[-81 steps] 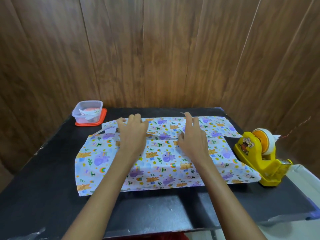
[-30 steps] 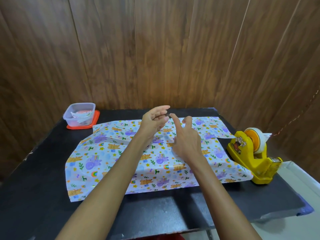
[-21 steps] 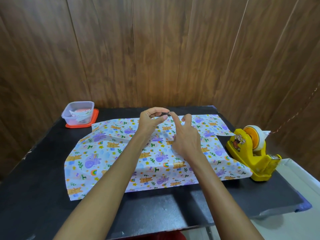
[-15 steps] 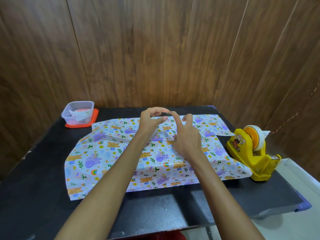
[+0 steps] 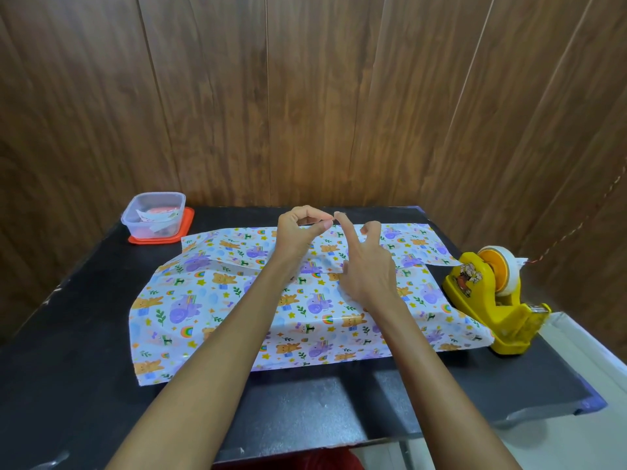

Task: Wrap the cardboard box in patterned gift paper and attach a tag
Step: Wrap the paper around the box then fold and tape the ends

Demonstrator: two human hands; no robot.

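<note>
Currently: glossy animal-print gift paper (image 5: pixel 305 310), folded flat on black counter (image 5: pixel 84 334), left of yellow tape dispenser (image 5: pixel 488 293); seam runs left-right beneath my hands. My left hand (image 5: pixel 298 232): fingers pinched, contents indiscernible. My right hand (image 5: pixel 368 269): forefinger and thumb spread, nearer the dispenser.

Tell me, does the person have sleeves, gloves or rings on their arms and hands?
No. Both forearms are bare down to the picture's bottom edge, so no sleeves show. The left hand and the right hand wear no gloves, and I see no rings, watch or bracelet.
</note>
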